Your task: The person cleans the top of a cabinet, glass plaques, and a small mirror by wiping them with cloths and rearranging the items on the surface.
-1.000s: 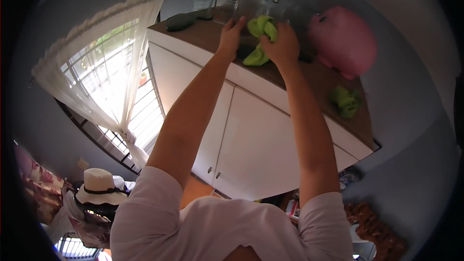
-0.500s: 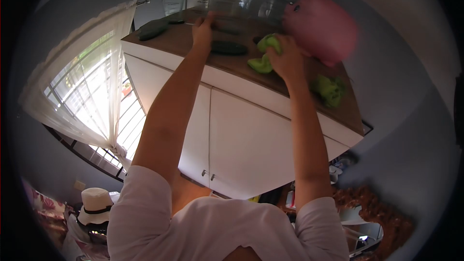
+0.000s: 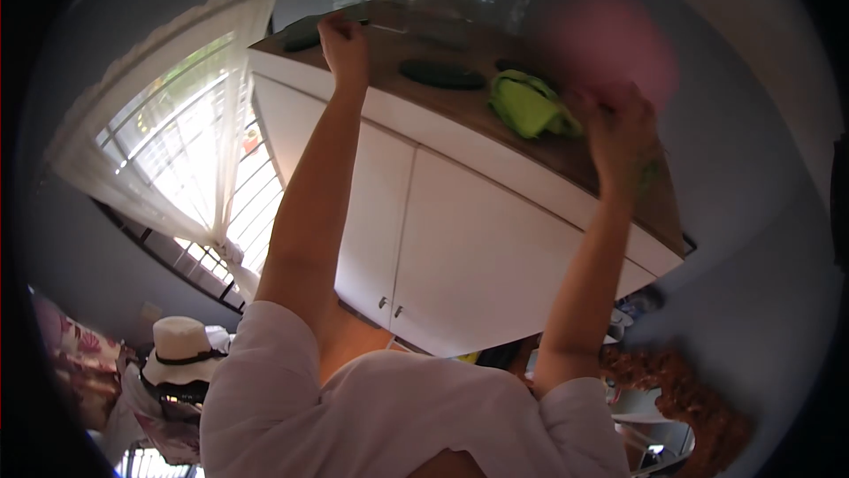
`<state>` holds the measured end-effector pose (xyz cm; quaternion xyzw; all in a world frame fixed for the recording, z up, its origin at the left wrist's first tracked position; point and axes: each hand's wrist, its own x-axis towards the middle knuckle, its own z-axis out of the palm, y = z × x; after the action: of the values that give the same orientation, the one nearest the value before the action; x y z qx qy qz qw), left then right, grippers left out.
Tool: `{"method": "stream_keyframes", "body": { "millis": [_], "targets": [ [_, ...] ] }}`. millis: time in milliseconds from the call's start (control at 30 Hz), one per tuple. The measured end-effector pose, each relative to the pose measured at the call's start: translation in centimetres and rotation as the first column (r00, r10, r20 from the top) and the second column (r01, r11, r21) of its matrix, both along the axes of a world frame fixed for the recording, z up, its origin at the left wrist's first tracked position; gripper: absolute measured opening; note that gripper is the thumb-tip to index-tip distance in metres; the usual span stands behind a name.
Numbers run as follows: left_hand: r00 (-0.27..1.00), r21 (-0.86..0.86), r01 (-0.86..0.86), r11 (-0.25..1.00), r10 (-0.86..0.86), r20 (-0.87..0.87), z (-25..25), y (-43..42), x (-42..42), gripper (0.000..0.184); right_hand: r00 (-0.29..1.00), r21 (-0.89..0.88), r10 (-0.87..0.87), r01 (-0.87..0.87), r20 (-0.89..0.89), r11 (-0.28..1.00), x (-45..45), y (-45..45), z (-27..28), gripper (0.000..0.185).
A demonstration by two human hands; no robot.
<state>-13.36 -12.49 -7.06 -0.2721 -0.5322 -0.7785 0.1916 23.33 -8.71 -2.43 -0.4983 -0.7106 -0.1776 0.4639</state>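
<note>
Lying near right hand (image 3: pixel 622 137): green cloth (image 3: pixel 529 107)

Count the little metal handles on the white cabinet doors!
2. One handle is low on the left door; the other handle is low on the right door, across the gap. The arms cover parts, so more may be hidden.

Green cloth (image 3: pixel 533 105) released onto cabinet top (image 3: pixel 385 58); hands (image 3: pixel 622 137) wider apart.
</note>
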Motion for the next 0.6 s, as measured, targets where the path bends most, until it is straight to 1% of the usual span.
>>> {"method": "stream_keyframes", "body": {
  "millis": [33, 133, 233, 333, 400, 433, 467, 500, 533, 567, 600],
  "targets": [
    [0.998, -0.063, -0.061, 0.996, 0.060, -0.007, -0.4, -1.0, -0.7, 0.029, 0.994, -0.141, -0.091, 0.099, 0.066, 0.985, 0.9, -1.2, 0.6, 0.076],
    [0.986, -0.091, -0.161, 0.983, 0.165, 0.036, -1.8, -2.5, -4.2, 0.027, 0.986, -0.111, -0.109, 0.123, 0.124, 0.986, 3.3, -0.4, -0.3, 0.068],
    [0.956, -0.021, -0.174, 0.984, 0.174, 0.236, -2.4, -3.2, -6.1, 0.033, 0.998, -0.267, 0.033, -0.018, 0.051, 0.963, 4.9, 2.7, -2.0, 0.055],
    [0.898, -0.133, -0.218, 0.967, 0.252, 0.362, -3.3, -2.7, -8.6, 0.040, 0.999, -0.346, 0.032, -0.036, -0.017, 0.938, 4.0, 2.2, -1.5, 0.037],
    [0.913, -0.171, -0.134, 0.976, 0.188, 0.361, -4.9, -1.4, -13.3, 0.042, 0.975, -0.086, 0.170, -0.183, -0.144, 0.979, 1.8, 0.7, -0.7, 0.031],
    [0.920, -0.190, -0.091, 0.978, 0.155, 0.360, -4.6, -1.7, -14.0, 0.042, 0.949, 0.053, 0.248, -0.242, -0.194, 0.969, 0.3, -0.2, -0.5, 0.028],
    [0.910, -0.136, 0.004, 0.991, 0.053, 0.412, -4.4, -1.7, -14.4, 0.041, 0.929, 0.164, 0.345, -0.323, -0.135, 0.932, -1.5, -0.9, -0.4, 0.028],
    [0.889, -0.079, 0.098, 0.992, -0.051, 0.456, -3.2, -2.9, -13.1, 0.039, 0.899, 0.266, 0.432, -0.401, -0.067, 0.877, -3.7, -1.7, -0.2, 0.027],
    [0.856, -0.018, 0.190, 0.982, -0.156, 0.493, -2.4, -3.5, -12.5, 0.038, 0.822, 0.319, 0.568, -0.546, 0.029, 0.774, -6.1, -2.5, 0.2, 0.028],
    [0.836, -0.022, 0.246, 0.969, -0.201, 0.511, -2.3, -3.5, -13.0, 0.035, 0.720, 0.356, 0.681, -0.676, 0.132, 0.646, -8.8, -3.5, 0.5, 0.028],
    [0.814, -0.024, 0.302, 0.953, -0.244, 0.527, -2.2, -3.4, -13.9, 0.033, 0.611, 0.352, 0.779, -0.766, 0.140, 0.537, -11.8, -4.1, -0.1, 0.032]
  ]
}}
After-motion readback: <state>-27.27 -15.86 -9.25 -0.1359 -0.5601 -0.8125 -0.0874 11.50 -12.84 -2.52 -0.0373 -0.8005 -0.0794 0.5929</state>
